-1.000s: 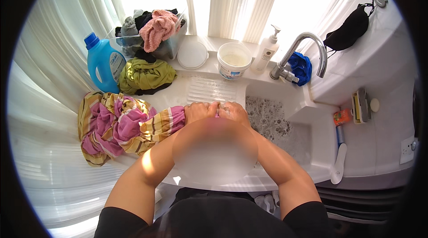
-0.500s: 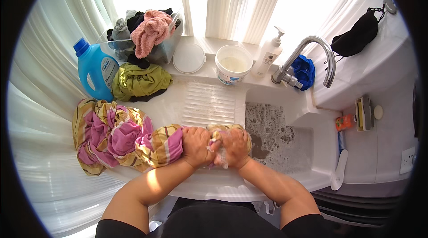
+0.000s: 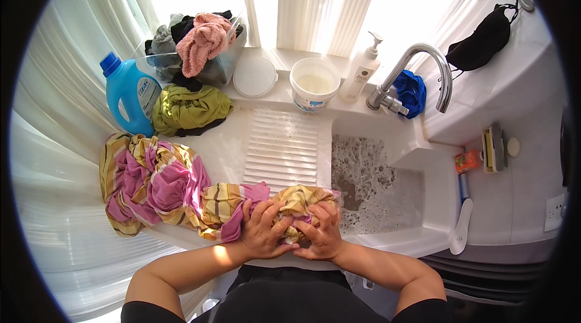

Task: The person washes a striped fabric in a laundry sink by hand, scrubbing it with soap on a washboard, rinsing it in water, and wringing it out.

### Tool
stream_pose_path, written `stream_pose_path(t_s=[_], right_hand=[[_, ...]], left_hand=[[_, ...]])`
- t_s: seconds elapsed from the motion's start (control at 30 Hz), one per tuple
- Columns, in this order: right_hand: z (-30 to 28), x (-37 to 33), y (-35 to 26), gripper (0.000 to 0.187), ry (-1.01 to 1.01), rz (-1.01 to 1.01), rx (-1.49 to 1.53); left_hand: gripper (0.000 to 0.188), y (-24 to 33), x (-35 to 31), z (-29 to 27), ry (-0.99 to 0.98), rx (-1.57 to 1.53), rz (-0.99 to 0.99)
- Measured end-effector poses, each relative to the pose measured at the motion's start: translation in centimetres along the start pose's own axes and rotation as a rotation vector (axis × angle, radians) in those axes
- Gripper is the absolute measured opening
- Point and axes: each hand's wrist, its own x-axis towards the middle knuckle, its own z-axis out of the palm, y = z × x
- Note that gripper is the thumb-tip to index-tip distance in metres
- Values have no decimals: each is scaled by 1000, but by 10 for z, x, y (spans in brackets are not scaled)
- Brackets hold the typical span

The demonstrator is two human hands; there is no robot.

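A bunched end of the striped pink-and-yellow wet cloth [image 3: 181, 187] is clenched between the left hand [image 3: 261, 232] and right hand [image 3: 321, 235], drawn back from mid-board to the ribbed white washboard's [image 3: 281, 147] near edge; scrubbing appears under way, soapy basin [image 3: 378, 184] just right of the fingers.

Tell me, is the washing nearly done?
Not nearly. Done: the sink holds sudsy water. In hand: the left hand and right hand squeeze one bunched end of the striped pink-and-yellow cloth at the foot of the ribbed washboard. Left: most of that cloth lies heaped beside it, and the green garment and a bin of clothes sit untouched.
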Motion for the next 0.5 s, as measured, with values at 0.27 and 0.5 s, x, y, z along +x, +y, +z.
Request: stream_pose_path(t_s=[0.27,0.5], right_hand=[[54,131,110,41,-103,643,108],[8,63,62,93,-331,380,97]], left_hand=[[51,-108,135,65,-368,-195,-836],[102,-40,82,3,-388,182,-297]])
